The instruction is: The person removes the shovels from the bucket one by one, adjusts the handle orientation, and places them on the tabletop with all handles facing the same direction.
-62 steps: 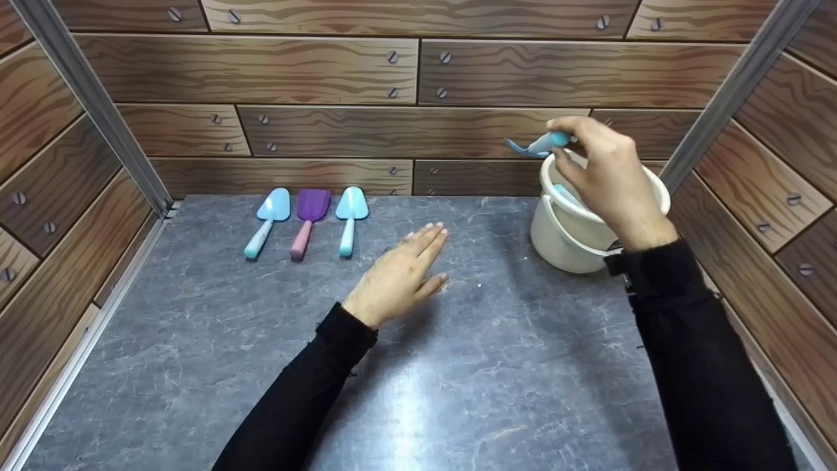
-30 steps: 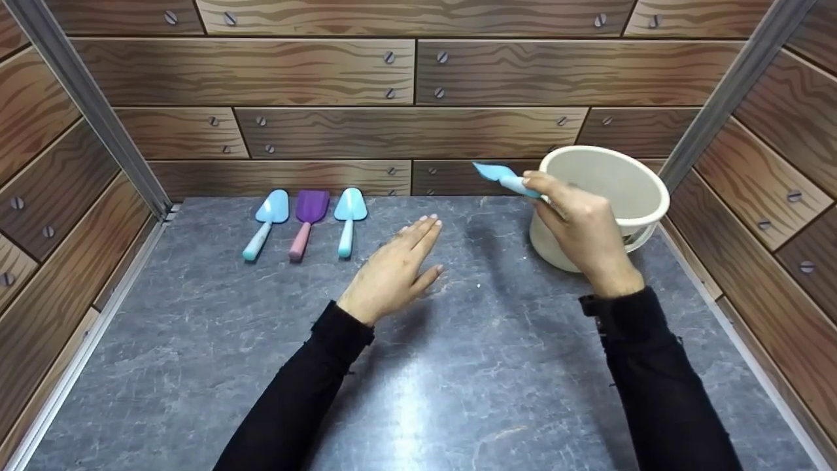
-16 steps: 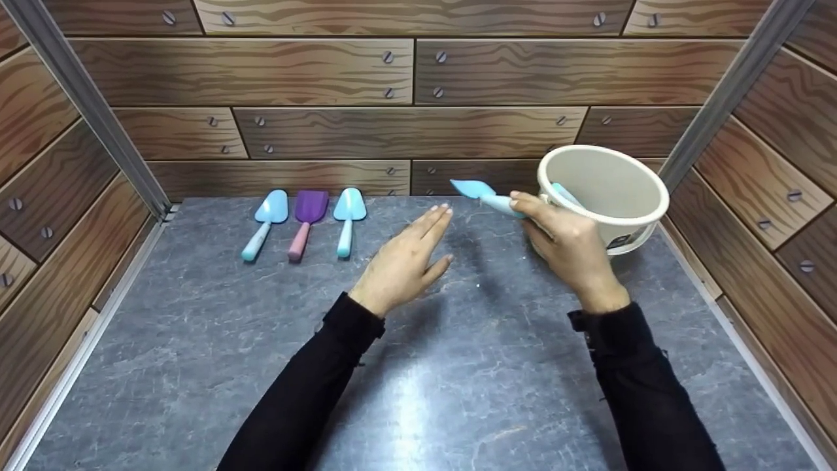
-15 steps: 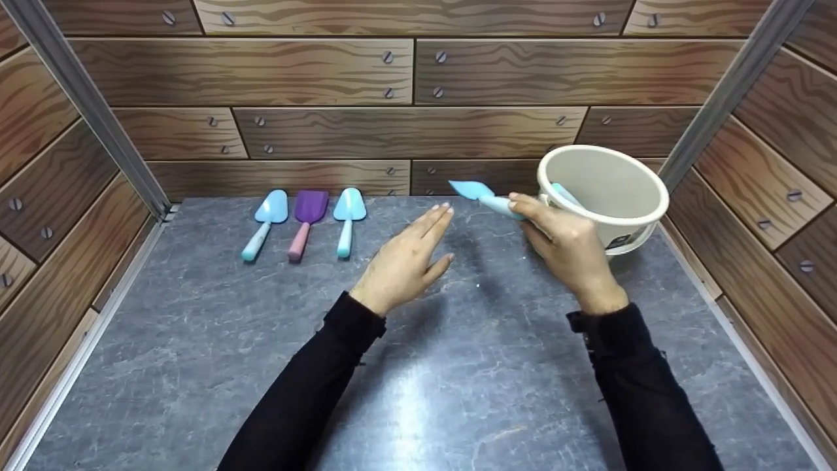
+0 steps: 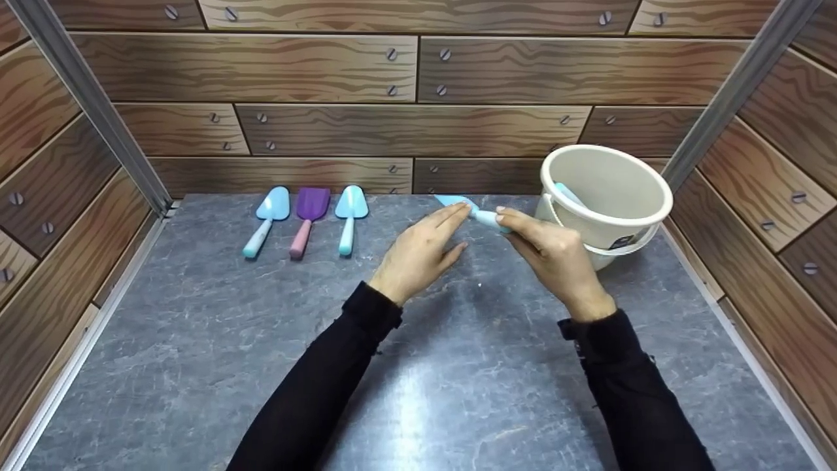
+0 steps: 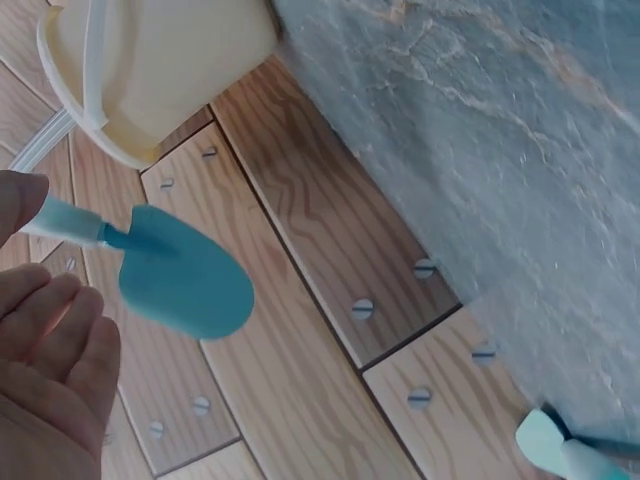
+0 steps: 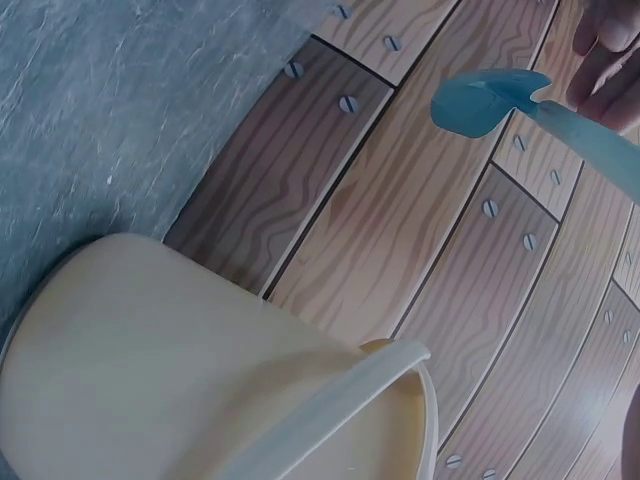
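A light blue garden trowel (image 5: 488, 219) hangs in the air above the table, blade toward the left. My right hand (image 5: 554, 258) pinches the end of its handle. My left hand (image 5: 418, 252) is by the blade with straight fingers; whether it touches the trowel cannot be told. In the left wrist view the blue blade (image 6: 190, 275) shows whole, beside the fingers (image 6: 60, 335). The right wrist view shows the trowel (image 7: 590, 145) from the side. A cream bucket (image 5: 605, 229) stands just beyond my right hand, with another light blue piece (image 5: 569, 195) inside it.
On the table (image 5: 196, 340), at the back left, lie a blue trowel (image 5: 273, 204), a purple shovel with a pink handle (image 5: 312, 204) and another blue trowel (image 5: 352, 203), side by side. Wood-patterned walls (image 5: 327, 131) close off the back and both sides.
My right hand has lifted the trowel out from over the bucket and brought it left and lower. My left hand has moved slightly right, toward the blade.
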`<action>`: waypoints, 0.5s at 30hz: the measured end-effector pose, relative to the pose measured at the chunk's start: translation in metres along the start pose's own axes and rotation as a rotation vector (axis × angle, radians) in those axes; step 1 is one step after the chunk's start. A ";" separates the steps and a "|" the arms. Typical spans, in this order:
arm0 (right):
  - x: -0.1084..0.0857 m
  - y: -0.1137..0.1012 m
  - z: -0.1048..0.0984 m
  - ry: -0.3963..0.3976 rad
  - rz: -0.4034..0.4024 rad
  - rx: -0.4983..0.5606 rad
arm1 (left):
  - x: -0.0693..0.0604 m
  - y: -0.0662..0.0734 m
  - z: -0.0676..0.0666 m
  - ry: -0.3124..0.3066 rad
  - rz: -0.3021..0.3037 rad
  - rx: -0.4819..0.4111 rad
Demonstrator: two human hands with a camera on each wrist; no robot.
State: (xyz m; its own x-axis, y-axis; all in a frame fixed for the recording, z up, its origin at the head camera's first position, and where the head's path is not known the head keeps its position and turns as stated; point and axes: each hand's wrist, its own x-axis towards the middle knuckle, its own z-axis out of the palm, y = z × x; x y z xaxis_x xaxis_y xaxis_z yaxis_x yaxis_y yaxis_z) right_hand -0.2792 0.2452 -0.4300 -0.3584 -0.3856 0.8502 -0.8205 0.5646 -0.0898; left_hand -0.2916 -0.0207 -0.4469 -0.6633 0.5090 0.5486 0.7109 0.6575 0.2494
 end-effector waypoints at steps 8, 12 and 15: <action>0.000 -0.006 0.005 -0.008 -0.039 -0.011 | 0.009 0.002 0.011 0.102 0.049 -0.049; -0.001 -0.008 0.007 0.006 -0.047 -0.004 | 0.010 0.002 0.014 0.178 0.084 -0.073; -0.001 -0.009 0.007 0.003 -0.042 0.018 | 0.010 0.000 0.016 0.216 0.116 -0.076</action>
State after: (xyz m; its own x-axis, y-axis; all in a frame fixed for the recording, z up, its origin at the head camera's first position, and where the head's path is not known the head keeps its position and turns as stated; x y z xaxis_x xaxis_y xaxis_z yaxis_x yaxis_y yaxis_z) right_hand -0.2749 0.2355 -0.4338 -0.3223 -0.4067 0.8548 -0.8428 0.5344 -0.0635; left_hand -0.3017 -0.0070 -0.4540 -0.5167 0.4426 0.7329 0.8004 0.5536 0.2300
